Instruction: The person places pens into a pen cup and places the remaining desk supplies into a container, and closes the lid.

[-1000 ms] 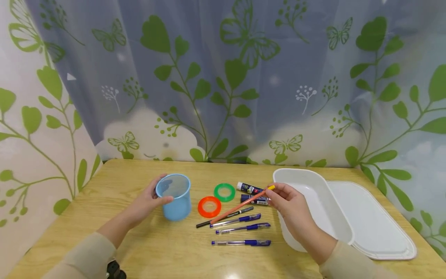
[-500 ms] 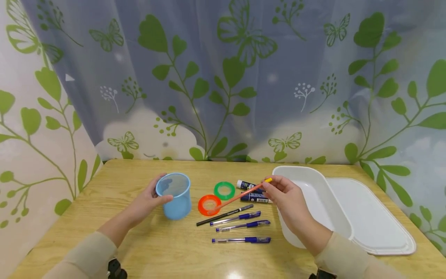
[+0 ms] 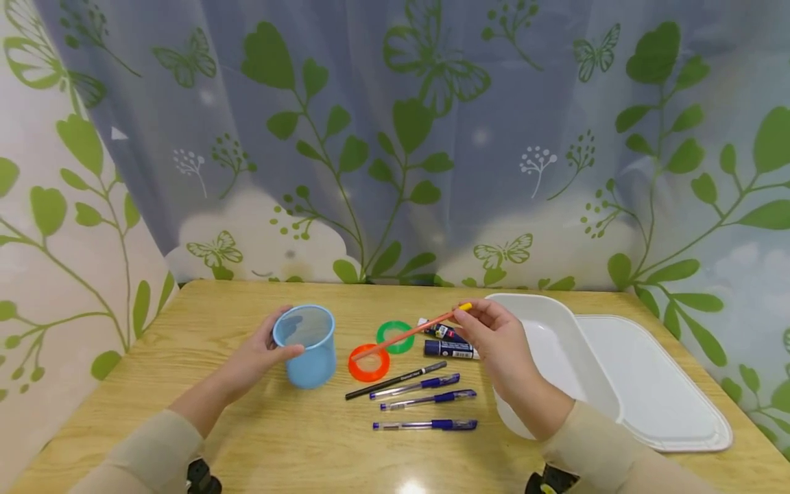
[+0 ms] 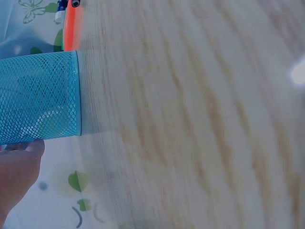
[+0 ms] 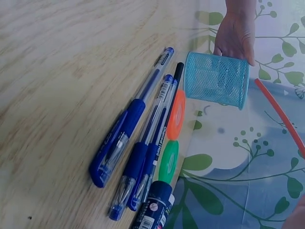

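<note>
Over the bench point(image 3: 296, 446), right hand point(image 3: 496, 339) pinching an orange stick point(image 3: 407, 333) near one end; long axis slants left, free tip short of the blue cup point(image 3: 311, 360) the left hand point(image 3: 259, 353) grips.

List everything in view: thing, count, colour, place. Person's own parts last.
mesh cup: 1, light blue, table's left
orange pencil: 1, orange with yellow end, held above the rings
orange ring: 1, orange, right of cup
green ring: 1, green, behind orange ring
tubes: 2, dark blue, left of tray
black pencil: 1, black with grey end, in front of orange ring
pens: 3, blue and clear, in front of black pencil
tray: 1, white, right
lid: 1, white, right of tray
table: 1, light wood, underneath
curtain: count unclear, blue-grey, white and green, behind
left hand: 1, gripping cup
right hand: 1, pinching orange pencil
sleeves: 2, beige, forearms
</note>
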The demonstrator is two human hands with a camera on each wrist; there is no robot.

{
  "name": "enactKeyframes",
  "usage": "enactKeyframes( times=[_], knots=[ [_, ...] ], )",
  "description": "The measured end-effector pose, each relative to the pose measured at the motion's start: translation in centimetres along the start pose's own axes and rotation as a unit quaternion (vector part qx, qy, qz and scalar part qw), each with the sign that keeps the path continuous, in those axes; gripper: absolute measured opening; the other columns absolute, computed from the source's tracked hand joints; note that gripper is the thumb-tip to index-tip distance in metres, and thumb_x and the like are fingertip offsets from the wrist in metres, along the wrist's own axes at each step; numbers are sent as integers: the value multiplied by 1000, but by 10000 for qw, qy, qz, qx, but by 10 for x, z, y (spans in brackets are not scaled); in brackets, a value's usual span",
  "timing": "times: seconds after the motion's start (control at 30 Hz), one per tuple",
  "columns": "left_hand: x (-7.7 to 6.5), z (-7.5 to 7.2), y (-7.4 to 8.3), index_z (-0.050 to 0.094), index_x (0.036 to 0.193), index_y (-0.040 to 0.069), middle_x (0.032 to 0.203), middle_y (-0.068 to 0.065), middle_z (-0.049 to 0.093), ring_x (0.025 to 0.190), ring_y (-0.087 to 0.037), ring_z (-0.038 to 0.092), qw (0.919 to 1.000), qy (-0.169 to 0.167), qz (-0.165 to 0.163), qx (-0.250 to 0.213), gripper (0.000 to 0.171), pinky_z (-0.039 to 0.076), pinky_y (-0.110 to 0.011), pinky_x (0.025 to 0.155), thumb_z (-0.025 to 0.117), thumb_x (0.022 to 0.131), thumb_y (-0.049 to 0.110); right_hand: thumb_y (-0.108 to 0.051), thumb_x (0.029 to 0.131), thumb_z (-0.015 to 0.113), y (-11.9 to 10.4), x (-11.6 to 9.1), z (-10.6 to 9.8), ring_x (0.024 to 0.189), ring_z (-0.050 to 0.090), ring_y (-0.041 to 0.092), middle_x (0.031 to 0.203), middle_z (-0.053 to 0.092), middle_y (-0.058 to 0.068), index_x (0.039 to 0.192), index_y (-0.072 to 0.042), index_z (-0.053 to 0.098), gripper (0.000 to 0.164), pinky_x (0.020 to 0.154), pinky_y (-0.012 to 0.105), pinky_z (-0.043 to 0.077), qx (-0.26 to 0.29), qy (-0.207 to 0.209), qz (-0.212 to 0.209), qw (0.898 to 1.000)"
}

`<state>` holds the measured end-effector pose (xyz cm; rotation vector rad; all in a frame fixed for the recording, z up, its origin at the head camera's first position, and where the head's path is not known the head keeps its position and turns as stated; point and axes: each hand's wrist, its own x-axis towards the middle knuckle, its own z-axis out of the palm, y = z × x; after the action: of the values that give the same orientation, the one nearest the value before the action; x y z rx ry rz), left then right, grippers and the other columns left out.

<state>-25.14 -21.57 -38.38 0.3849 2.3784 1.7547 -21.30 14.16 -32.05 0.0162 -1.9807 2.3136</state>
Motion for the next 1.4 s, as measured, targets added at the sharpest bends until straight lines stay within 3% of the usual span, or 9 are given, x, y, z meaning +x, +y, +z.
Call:
enactKeyframes(
  times=[1.1, 1.4],
  knots=[
    [4, -1, -7, 8, 149, 10, 147, -24, 20, 137, -41, 13, 10000, 13, 29, 76, 81, 21, -56, 105, 62, 90, 18, -3, 90, 59, 4, 14, 33, 92, 63, 14, 93, 61, 4, 108, 2, 56, 19, 82, 28, 50, 415, 32, -158, 9990],
    [2, -1, -4, 10, 149, 14, 148, -22, 21, 137, -39, 14, 9999, 16, -78, 98, 83, 21, -55, 106, 65, 89, 26, -2, 89, 61, 8, 18, 42, 90, 64, 14, 91, 62, 3, 106, 4, 57, 19, 85, 35, 50, 415, -12, -417, 9983]
  ],
)
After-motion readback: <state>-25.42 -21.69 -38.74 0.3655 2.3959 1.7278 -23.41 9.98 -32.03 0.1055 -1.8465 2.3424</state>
